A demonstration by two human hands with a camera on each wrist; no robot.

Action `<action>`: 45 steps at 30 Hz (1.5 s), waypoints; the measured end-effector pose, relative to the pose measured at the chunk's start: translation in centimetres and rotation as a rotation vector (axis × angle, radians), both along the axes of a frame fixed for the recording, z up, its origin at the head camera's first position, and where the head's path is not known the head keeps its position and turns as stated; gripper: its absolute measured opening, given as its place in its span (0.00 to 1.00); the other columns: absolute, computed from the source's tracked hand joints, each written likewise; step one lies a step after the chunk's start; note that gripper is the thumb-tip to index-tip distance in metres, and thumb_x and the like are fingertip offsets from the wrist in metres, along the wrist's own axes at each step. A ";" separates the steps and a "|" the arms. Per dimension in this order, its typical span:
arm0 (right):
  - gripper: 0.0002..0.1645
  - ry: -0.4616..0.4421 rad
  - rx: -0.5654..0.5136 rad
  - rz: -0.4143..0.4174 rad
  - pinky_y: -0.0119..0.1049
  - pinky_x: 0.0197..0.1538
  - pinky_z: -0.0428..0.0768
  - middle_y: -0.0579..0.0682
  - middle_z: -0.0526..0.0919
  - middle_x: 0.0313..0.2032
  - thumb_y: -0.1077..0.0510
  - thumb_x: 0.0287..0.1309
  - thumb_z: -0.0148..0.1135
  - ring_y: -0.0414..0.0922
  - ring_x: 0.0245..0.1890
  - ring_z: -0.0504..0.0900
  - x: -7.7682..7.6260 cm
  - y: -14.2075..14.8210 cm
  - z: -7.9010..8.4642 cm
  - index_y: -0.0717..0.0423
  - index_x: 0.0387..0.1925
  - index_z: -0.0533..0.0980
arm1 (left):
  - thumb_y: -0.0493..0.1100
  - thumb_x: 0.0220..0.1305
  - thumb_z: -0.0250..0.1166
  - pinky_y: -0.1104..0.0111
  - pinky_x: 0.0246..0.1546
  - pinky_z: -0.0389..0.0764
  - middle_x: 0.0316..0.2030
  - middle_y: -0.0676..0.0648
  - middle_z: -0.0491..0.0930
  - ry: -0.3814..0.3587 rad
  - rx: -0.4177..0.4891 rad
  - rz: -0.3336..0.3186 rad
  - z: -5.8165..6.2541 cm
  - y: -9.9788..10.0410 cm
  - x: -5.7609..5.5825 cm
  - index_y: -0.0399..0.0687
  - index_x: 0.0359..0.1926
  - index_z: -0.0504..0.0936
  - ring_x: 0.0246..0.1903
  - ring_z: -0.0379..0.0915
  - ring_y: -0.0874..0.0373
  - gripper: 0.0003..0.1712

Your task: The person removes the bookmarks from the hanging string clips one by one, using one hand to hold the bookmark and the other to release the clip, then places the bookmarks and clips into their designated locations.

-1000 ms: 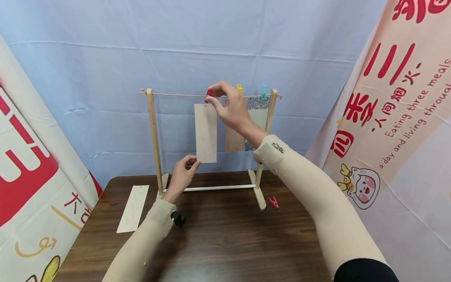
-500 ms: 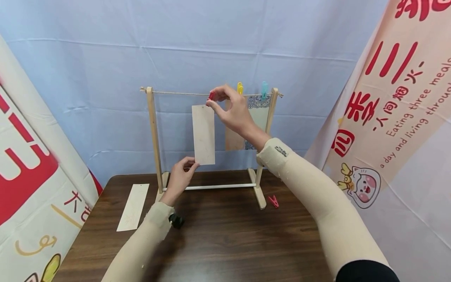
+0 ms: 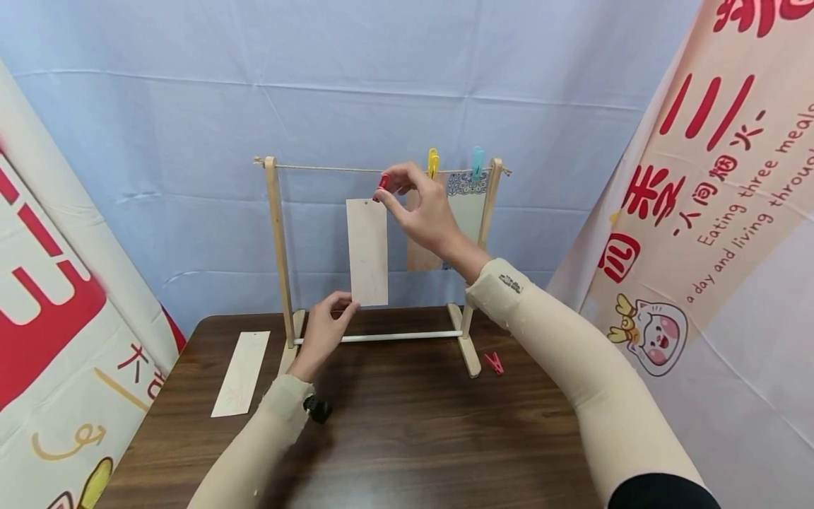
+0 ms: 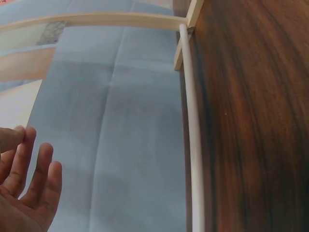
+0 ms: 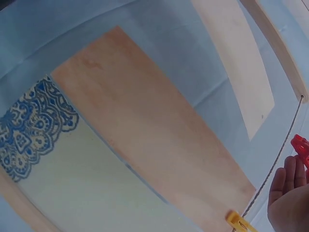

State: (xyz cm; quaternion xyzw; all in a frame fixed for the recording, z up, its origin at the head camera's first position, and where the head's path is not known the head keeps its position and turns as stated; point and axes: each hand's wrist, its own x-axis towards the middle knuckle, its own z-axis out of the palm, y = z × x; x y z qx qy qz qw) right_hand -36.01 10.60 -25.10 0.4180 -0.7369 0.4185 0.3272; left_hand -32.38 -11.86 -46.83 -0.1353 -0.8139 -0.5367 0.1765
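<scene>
My left hand [image 3: 326,329] pinches the lower left corner of a long cream card [image 3: 367,254], which is held upright before the rack. A small hole marks the card's top edge. My right hand [image 3: 422,212] pinches a red clothespin [image 3: 382,185] by the card's upper right corner, just below the rope [image 3: 331,169]. In the right wrist view, a gap shows between the clothespin [image 5: 300,147] and the card [image 5: 241,72]. In the left wrist view, thumb and forefinger of the left hand [image 4: 26,179] meet at the card's edge.
A wooden rack [image 3: 277,240] carries the rope. A yellow clothespin [image 3: 433,162] holds a tan card [image 3: 422,247], and a blue clothespin [image 3: 478,162] a patterned card [image 3: 467,212]. Another cream card [image 3: 242,375] and a pink clothespin [image 3: 494,364] lie on the table [image 3: 432,438].
The cream card has shifted down and slightly left, with my left hand following. My right hand and the red clothespin have dropped from rope height and moved slightly right.
</scene>
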 end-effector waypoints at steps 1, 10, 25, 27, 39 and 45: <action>0.18 -0.003 0.003 -0.005 0.48 0.55 0.82 0.51 0.87 0.44 0.58 0.71 0.72 0.45 0.46 0.84 0.1 0.1 -0.1 0.63 0.56 0.79 | 0.42 0.76 0.70 0.57 0.49 0.84 0.44 0.42 0.89 -0.004 -0.001 0.002 -0.1 0.0 0.1 0.41 0.51 0.88 0.45 0.85 0.49 0.10; 0.17 -0.007 0.005 -0.024 0.44 0.54 0.82 0.52 0.86 0.45 0.59 0.72 0.71 0.45 0.46 0.84 0.1 0.5 -1.4 0.62 0.56 0.80 | 0.44 0.76 0.70 0.57 0.47 0.82 0.43 0.44 0.90 -0.028 -0.004 0.029 -1.0 -0.5 1.0 0.43 0.51 0.88 0.43 0.85 0.50 0.11; 0.19 -0.062 -0.034 0.008 0.58 0.51 0.81 0.60 0.86 0.44 0.65 0.69 0.72 0.53 0.46 0.83 0.2 0.9 -3.3 0.68 0.58 0.79 | 0.43 0.75 0.72 0.63 0.44 0.80 0.41 0.45 0.90 -0.014 -0.008 0.058 -2.0 -1.1 1.2 0.43 0.49 0.89 0.40 0.84 0.52 0.09; 0.19 -0.071 -0.038 0.004 0.55 0.51 0.81 0.59 0.86 0.44 0.65 0.69 0.72 0.52 0.45 0.83 0.2 0.9 -3.5 0.67 0.57 0.79 | 0.43 0.75 0.72 0.62 0.44 0.80 0.40 0.45 0.90 -0.014 -0.004 0.059 -2.2 -1.2 1.3 0.43 0.49 0.89 0.40 0.83 0.52 0.09; 0.17 -0.108 -0.033 0.015 0.50 0.50 0.80 0.56 0.87 0.43 0.63 0.72 0.70 0.49 0.45 0.83 0.4 1.5 -5.1 0.65 0.57 0.79 | 0.42 0.75 0.71 0.58 0.47 0.83 0.41 0.44 0.90 -0.026 -0.002 0.076 -3.0 -1.5 1.8 0.43 0.49 0.88 0.43 0.85 0.49 0.08; 0.18 -0.124 -0.043 0.004 0.50 0.50 0.81 0.59 0.87 0.42 0.67 0.69 0.71 0.52 0.44 0.84 0.6 1.7 -6.1 0.66 0.57 0.79 | 0.42 0.75 0.71 0.60 0.44 0.84 0.40 0.45 0.90 -0.037 0.002 0.080 -3.7 -1.9 2.0 0.44 0.49 0.89 0.41 0.85 0.51 0.08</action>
